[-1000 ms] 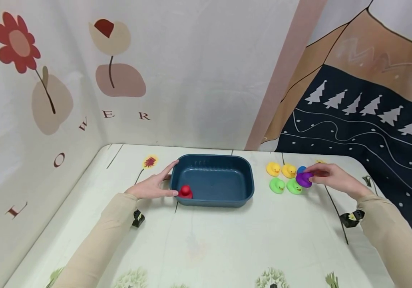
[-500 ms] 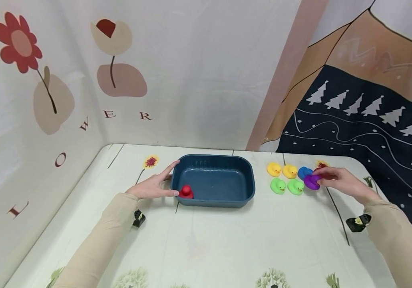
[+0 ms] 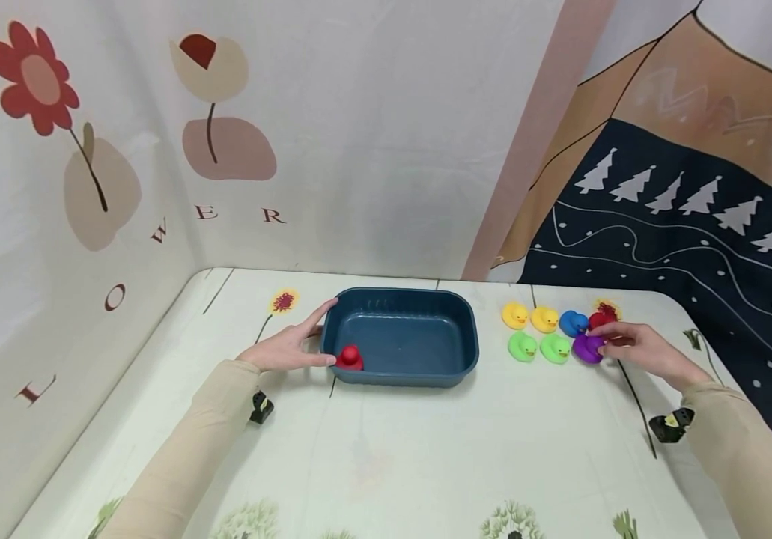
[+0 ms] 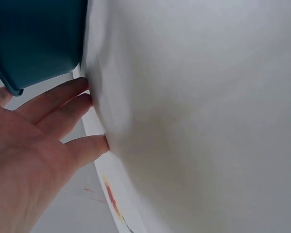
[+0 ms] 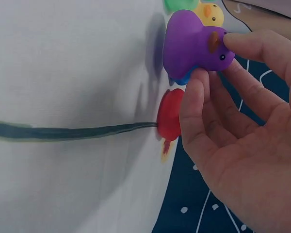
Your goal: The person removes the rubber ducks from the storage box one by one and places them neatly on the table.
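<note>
My left hand (image 3: 291,348) rests at the left end of a dark blue plastic basin (image 3: 419,379), fingers spread, thumb at the near rim and index finger at the far corner. Inside the basin's near left corner sits a red rubber duck (image 3: 350,358). My right hand (image 3: 648,350) pinches a purple rubber duck (image 3: 586,349) by its head between thumb and fingers, close over the table and right of the green ducks. Just behind it are a blue duck (image 3: 571,323) and another red duck (image 3: 600,320), partly covered by the fingers. The right wrist view shows the purple duck (image 5: 189,46) in the fingertips.
Two yellow ducks (image 3: 515,315) stand in the back row, left of the blue one. In front of them are two green ducks (image 3: 523,346). A printed white cloth covers the table (image 3: 412,457). Fabric walls (image 3: 372,150) rise behind and at the left.
The purple duck has moved right in my right hand, from over a green duck to beside it, and down toward the table. The blue and red ducks behind show more. My left hand stays put.
</note>
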`<state>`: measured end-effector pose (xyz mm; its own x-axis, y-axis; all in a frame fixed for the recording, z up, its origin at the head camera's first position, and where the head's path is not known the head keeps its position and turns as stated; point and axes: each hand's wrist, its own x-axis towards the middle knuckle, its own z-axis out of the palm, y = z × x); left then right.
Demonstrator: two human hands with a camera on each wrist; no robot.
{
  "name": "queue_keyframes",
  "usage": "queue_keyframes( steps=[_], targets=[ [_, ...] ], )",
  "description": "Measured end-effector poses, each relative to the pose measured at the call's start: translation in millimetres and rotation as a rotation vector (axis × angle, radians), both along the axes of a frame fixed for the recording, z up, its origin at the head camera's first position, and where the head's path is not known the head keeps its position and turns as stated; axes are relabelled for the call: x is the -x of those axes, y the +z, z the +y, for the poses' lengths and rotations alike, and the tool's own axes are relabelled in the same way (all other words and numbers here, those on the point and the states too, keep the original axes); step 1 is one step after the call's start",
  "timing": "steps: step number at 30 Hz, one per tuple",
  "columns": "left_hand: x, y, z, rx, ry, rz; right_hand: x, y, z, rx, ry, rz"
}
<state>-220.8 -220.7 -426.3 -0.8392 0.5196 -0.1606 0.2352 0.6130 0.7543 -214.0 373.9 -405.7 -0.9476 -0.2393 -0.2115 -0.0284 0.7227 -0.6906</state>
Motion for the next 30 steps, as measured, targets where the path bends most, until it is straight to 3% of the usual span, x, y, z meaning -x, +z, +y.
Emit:
queue_keyframes(
  steps=[22,30],
  targets=[
    [1.1,-1.3,0.3,-0.001,-0.002,0.002,-7.0,-11.1,1.3,0.048,-0.016,0.052],
    [1.5,-1.9,-0.5,0.005,-0.001,0.000,-7.8,-12.3,0.5,0.021,-0.009,0.057]
  ],
)
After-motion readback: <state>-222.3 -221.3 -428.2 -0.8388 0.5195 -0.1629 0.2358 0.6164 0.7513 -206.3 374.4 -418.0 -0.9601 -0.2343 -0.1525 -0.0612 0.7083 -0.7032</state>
